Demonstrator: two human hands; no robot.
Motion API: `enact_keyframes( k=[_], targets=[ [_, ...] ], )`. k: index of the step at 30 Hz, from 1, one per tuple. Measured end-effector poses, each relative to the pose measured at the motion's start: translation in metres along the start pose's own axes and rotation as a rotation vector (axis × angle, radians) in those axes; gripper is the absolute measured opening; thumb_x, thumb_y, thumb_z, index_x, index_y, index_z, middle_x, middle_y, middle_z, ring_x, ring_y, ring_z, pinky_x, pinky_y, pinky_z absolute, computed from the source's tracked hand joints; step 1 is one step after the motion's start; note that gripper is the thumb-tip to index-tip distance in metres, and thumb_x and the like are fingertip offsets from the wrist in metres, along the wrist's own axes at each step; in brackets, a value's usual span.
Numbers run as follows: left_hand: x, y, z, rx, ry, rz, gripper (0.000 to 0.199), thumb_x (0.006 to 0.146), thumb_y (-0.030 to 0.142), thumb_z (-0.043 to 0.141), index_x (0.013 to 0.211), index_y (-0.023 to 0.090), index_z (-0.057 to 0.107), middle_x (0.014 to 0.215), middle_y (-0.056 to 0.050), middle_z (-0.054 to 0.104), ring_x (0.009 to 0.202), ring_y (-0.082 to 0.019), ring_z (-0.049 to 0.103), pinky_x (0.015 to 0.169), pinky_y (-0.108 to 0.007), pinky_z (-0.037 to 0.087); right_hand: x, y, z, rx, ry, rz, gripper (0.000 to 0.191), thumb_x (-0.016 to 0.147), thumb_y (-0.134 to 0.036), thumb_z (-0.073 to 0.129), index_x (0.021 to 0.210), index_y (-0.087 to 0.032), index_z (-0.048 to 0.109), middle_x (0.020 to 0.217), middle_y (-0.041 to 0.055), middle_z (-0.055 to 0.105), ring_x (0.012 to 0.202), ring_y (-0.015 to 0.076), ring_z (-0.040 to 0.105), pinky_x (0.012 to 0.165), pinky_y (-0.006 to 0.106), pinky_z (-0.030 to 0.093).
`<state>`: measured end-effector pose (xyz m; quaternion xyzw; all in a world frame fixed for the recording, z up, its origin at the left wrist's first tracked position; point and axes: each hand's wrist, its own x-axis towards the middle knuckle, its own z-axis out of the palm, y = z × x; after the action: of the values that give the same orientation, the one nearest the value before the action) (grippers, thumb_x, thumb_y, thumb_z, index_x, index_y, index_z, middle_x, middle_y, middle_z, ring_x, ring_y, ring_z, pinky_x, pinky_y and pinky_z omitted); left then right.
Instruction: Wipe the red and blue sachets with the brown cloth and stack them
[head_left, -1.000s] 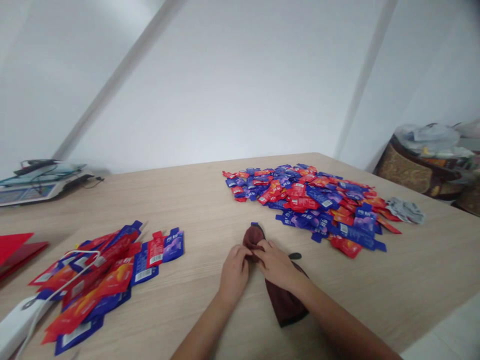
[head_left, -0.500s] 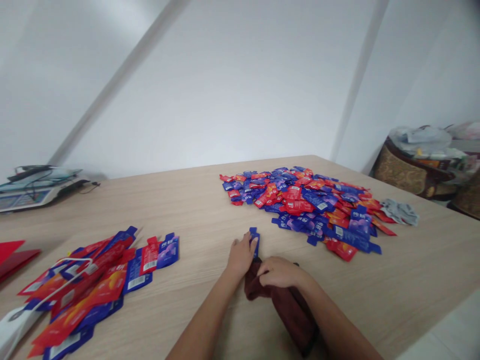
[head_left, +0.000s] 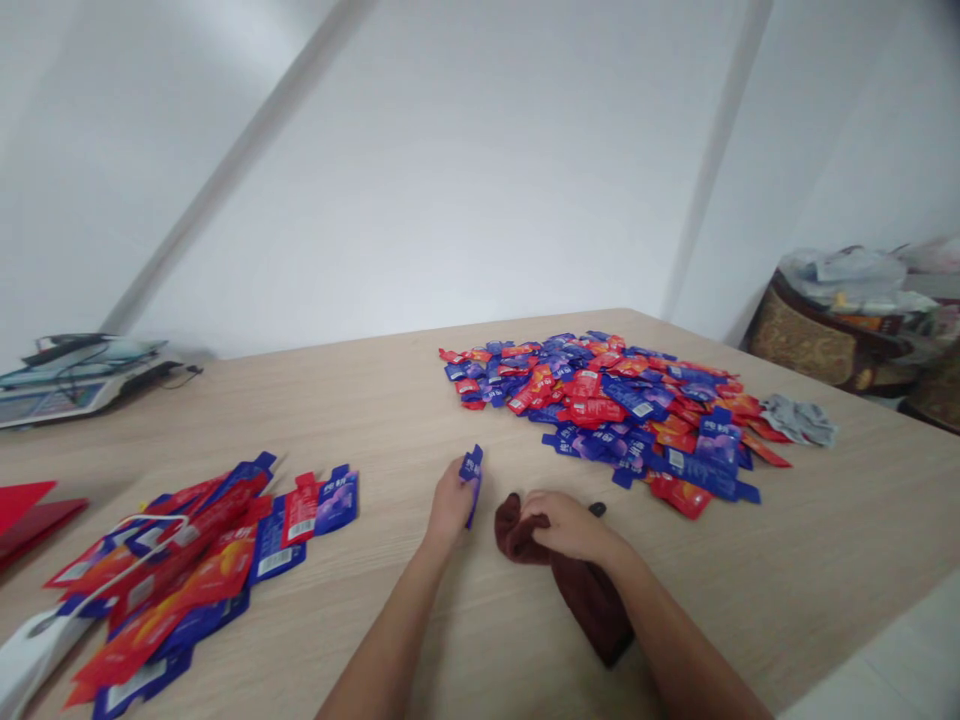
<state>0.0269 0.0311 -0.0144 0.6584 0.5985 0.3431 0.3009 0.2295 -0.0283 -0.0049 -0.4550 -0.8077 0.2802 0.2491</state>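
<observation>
My left hand (head_left: 450, 505) is closed on a blue pouch (head_left: 472, 466) and holds it tilted above the table. To the right, my right hand (head_left: 566, 525) grips a dark maroon cloth (head_left: 596, 610), which lies bunched on the wood with a loose end trailing toward me. A small black piece (head_left: 598, 509) shows just past my right knuckles. Beyond both hands spreads a large heap of red and blue pouches (head_left: 577, 395). On the left lies a smaller, overlapping group of the same pouches (head_left: 202, 560).
A white bag with a cord handle (head_left: 45, 640) lies at the lower left, near red folded card (head_left: 37, 525). A scale (head_left: 82, 385) with things stacked on it stands by the wall. Grey gloves (head_left: 799, 420) lie right of the heap. A patterned armchair (head_left: 810, 335) stands beyond the table.
My left hand has lifted the blue pouch off the table and moved left, away from the cloth. My right hand has shifted slightly forward with the cloth.
</observation>
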Motion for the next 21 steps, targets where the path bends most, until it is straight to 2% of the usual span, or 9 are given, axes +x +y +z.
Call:
enact_keyframes(
  k=[2,4,7,9,10,12,15,18,21],
  targets=[
    [-0.003,-0.010,-0.003,-0.229,0.004,-0.096,0.038,0.072,0.015,0.053,0.110,0.010,0.057,0.099,-0.013,0.067,0.089,-0.023,0.064,0.083,-0.037,0.048,0.003,0.006,-0.006,0.039,0.151,0.054,0.023,0.066,-0.008,0.050,0.076,-0.019,0.067,0.081,0.0017,0.064,0.079,0.0165,0.058,0.070,0.025,0.041],
    [-0.014,-0.019,-0.003,-0.235,0.080,-0.089,0.040,0.070,0.021,0.057,0.108,0.010,0.058,0.101,-0.013,0.066,0.092,-0.025,0.062,0.085,-0.040,0.047,0.006,0.012,-0.011,0.064,0.327,0.102,0.020,0.070,-0.011,0.049,0.078,-0.019,0.066,0.082,0.0027,0.064,0.080,0.0177,0.057,0.071,0.027,0.042],
    [-0.042,-0.028,-0.002,0.101,0.239,0.164,0.042,0.074,0.023,0.054,0.114,0.013,0.055,0.121,-0.015,0.056,0.117,-0.027,0.048,0.099,-0.046,0.038,0.009,0.011,-0.011,0.042,0.531,0.110,0.021,0.073,-0.014,0.051,0.086,-0.019,0.066,0.093,0.0048,0.063,0.090,0.0201,0.056,0.081,0.031,0.043],
    [-0.064,-0.032,0.002,0.339,0.182,0.354,0.041,0.080,0.023,0.048,0.118,0.013,0.053,0.127,-0.015,0.052,0.123,-0.027,0.042,0.103,-0.048,0.034,0.013,0.000,-0.002,-0.011,0.577,0.061,0.025,0.074,-0.014,0.052,0.093,-0.021,0.066,0.104,0.0059,0.061,0.100,0.0208,0.053,0.089,0.033,0.040],
    [-0.075,-0.033,0.006,0.433,0.120,0.420,0.041,0.082,0.025,0.046,0.120,0.011,0.052,0.128,-0.016,0.051,0.124,-0.028,0.042,0.102,-0.048,0.035,0.014,-0.008,0.004,-0.048,0.565,0.032,0.027,0.075,-0.014,0.052,0.097,-0.022,0.065,0.109,0.0061,0.060,0.104,0.0209,0.051,0.093,0.034,0.038],
    [-0.093,-0.034,0.016,0.577,0.004,0.495,0.047,0.084,0.033,0.045,0.123,0.007,0.051,0.130,-0.020,0.050,0.124,-0.030,0.043,0.100,-0.048,0.038,0.017,-0.025,0.019,-0.138,0.463,-0.031,0.032,0.077,-0.017,0.055,0.107,-0.024,0.062,0.119,0.0061,0.056,0.111,0.0217,0.047,0.097,0.037,0.034],
    [-0.110,-0.033,0.030,0.692,-0.109,0.523,0.047,0.085,0.036,0.043,0.122,0.009,0.053,0.127,-0.019,0.054,0.119,-0.032,0.048,0.099,-0.049,0.038,0.019,-0.043,0.040,-0.256,0.190,-0.135,0.033,0.081,-0.025,0.056,0.113,-0.030,0.060,0.129,0.0032,0.051,0.118,0.0232,0.041,0.100,0.043,0.028],
    [-0.113,-0.030,0.036,0.726,-0.152,0.495,0.049,0.087,0.038,0.041,0.125,0.009,0.052,0.128,-0.019,0.054,0.120,-0.032,0.048,0.100,-0.050,0.038,0.024,-0.036,0.051,-0.297,0.020,-0.180,0.029,0.085,-0.023,0.050,0.111,-0.032,0.061,0.130,-0.0006,0.052,0.120,0.0210,0.039,0.100,0.043,0.024],
    [-0.110,-0.024,0.031,0.720,-0.182,0.531,0.065,0.088,0.048,0.037,0.136,0.005,0.037,0.142,-0.020,0.038,0.132,-0.031,0.032,0.105,-0.048,0.032,0.039,-0.009,0.044,-0.319,0.054,-0.105,0.036,0.085,-0.015,0.045,0.114,-0.031,0.060,0.131,-0.0008,0.052,0.119,0.0200,0.039,0.097,0.040,0.027]
  ],
)
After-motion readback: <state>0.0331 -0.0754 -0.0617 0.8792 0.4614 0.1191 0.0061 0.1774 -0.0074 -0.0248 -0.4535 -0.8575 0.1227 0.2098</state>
